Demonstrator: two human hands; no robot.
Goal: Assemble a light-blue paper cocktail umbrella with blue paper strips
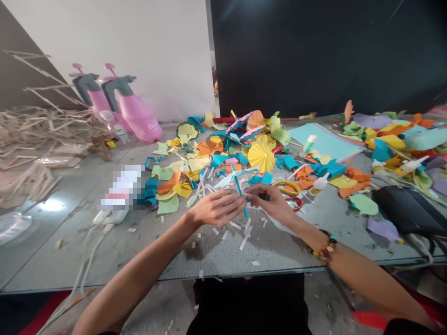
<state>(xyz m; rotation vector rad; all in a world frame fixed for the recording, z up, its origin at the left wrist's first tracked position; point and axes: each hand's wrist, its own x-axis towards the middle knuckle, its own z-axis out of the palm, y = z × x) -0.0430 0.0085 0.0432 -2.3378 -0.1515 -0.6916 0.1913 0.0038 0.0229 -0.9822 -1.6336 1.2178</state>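
Observation:
My left hand [220,207] is closed, its fingers pinching a narrow blue paper strip [237,182] that slants up and away above the tabletop. Beside it, my right hand [269,201] has thumb and forefinger pressed together close to the strip; what lies between those fingertips is too small to make out. Just beyond the hands is a pale blue paper piece [244,173]. Scissors with one yellow and one red handle loop [296,203] lie at the right hand, partly covered by it. White paper slivers [245,239] are scattered beneath both hands.
A pleated yellow paper rosette [261,157] sits among many coloured scraps. Glue bottles [318,185] stand at the right, near a black box [401,211]. At the left are a phone [123,186] with cables, pink spray bottles [138,116] and piled thin wooden sticks [42,132].

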